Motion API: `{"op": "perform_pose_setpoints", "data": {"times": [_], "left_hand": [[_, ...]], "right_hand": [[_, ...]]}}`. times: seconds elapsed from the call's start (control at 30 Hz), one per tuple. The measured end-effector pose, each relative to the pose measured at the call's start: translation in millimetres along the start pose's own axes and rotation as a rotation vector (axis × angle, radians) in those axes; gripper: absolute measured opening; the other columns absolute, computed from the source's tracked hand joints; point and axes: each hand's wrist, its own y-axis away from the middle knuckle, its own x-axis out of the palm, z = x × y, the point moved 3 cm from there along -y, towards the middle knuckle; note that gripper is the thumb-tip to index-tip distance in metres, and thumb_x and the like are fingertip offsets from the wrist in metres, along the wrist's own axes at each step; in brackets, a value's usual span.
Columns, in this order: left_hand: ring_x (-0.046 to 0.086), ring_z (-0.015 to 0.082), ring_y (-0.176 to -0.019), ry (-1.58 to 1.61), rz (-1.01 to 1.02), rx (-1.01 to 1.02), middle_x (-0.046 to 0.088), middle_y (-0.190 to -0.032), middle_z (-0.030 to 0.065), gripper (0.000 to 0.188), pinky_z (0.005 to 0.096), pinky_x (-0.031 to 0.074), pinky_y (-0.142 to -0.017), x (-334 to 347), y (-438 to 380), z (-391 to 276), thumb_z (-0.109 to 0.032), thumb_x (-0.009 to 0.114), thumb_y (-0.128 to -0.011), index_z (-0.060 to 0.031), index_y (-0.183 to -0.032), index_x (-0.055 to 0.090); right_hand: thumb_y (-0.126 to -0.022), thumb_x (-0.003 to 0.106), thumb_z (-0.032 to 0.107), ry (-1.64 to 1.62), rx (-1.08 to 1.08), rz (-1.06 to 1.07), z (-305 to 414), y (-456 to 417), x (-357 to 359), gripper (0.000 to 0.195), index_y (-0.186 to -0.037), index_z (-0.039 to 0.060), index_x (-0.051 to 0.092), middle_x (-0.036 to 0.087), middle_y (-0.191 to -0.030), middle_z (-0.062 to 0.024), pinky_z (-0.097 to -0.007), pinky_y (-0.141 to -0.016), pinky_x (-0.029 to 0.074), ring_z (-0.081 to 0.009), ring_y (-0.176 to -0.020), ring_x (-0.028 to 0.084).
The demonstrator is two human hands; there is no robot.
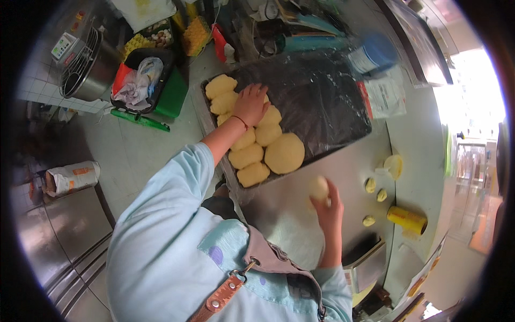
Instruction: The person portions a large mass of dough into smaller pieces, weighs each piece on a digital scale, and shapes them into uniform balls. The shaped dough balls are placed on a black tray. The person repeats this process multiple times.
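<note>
My left hand (pixel 250 105) rests with spread fingers over the rows of dough pieces on a dark baking tray (pixel 322 100) lined with plastic film. What lies beneath its palm is hidden. Several oblong dough pieces (pixel 246 156) lie side by side along the tray's left edge. A larger round ball of dough (pixel 285 153) sits at the near edge, beside them. My right hand (pixel 330 201) is raised over the steel worktop (pixel 289 225), its fingers around a pale piece of dough (pixel 319 187), somewhat blurred.
Small dough lumps (pixel 370 185) and a roll of yellow film (pixel 407 220) lie at the right. A metal scale (pixel 366 267) stands near my right sleeve. Beyond the tray is a blue-lidded tub (pixel 364 54). A lined bin (pixel 171 92) and a steel mixer bowl (pixel 94 68) stand at the left.
</note>
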Motion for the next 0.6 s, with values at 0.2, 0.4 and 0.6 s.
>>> {"op": "perform_pose_setpoints", "data": {"times": [0.2, 0.4, 0.6], "left_hand": [[0.043, 0.0387, -0.132, 0.027, 0.034, -0.018, 0.047, -0.14, 0.0198, 0.056, 0.0473, 0.036, -0.111, 35.5, 8.1, 15.0, -0.032, 0.057, -0.096, 0.0013, -0.14, 0.046], [0.034, 0.0425, -0.137, 0.066, 0.134, -0.062, 0.041, -0.148, 0.0218, 0.058, 0.0544, 0.024, -0.116, 30.3, 23.1, 4.5, -0.032, 0.056, -0.095, 0.0036, -0.14, 0.047], [0.034, 0.0429, -0.138, 0.245, 0.183, 0.043, 0.046, -0.143, 0.0238, 0.047, 0.0517, 0.027, -0.118, 18.6, 30.0, 18.8, -0.021, 0.062, -0.088, 0.0028, -0.128, 0.055]], "right_hand": [[-0.086, 0.076, 0.013, -0.468, -0.258, -0.024, 134.7, -241.9, 123.5, 0.058, -0.138, 0.0037, 0.05, 0.064, -0.12, -0.0111, -0.0314, -0.091, 0.051, -0.0187, -0.107, 0.062], [-0.084, 0.078, 0.027, -0.004, -0.32, 0.016, 133.6, -307.8, 243.3, 0.066, -0.141, 0.0101, 0.048, 0.062, -0.124, -0.0196, -0.0445, -0.091, 0.052, -0.038, -0.112, 0.062], [-0.082, 0.079, 0.034, 0.343, -0.254, 0.198, 113.6, -307.1, 274.1, 0.084, -0.151, 0.0148, 0.036, 0.056, -0.131, -0.0208, -0.0469, -0.093, 0.051, -0.0417, -0.117, 0.058]]}}
